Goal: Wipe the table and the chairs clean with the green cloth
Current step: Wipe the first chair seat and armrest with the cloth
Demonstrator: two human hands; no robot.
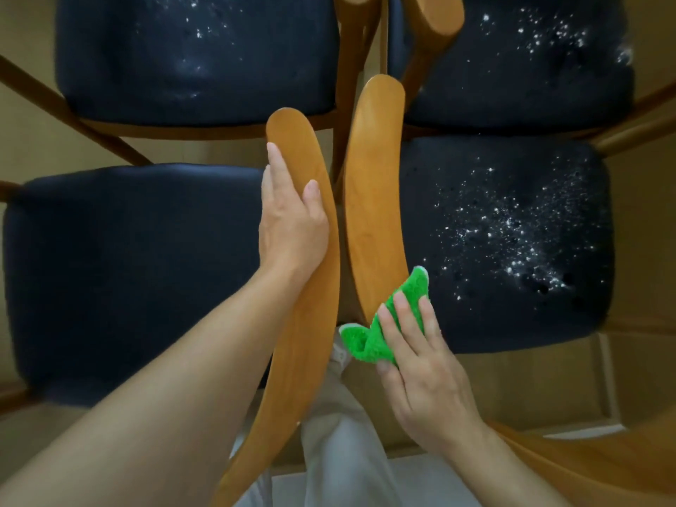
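I look straight down on several wooden chairs with dark blue seats. My left hand (292, 217) grips the curved wooden backrest (311, 323) of the near left chair, whose seat (128, 272) looks free of powder. My right hand (420, 367) presses the crumpled green cloth (387, 323) against the lower end of the near right chair's backrest (373, 199). That chair's seat (512, 243) is speckled with white powder. The table is not in view.
Two more chairs stand at the far side, their seats far left (197, 56) and far right (512, 56) dusted with white powder. Their backrests (431, 16) crowd the middle. Pale trouser legs (336, 444) show below. A tan floor (530, 389) surrounds the chairs.
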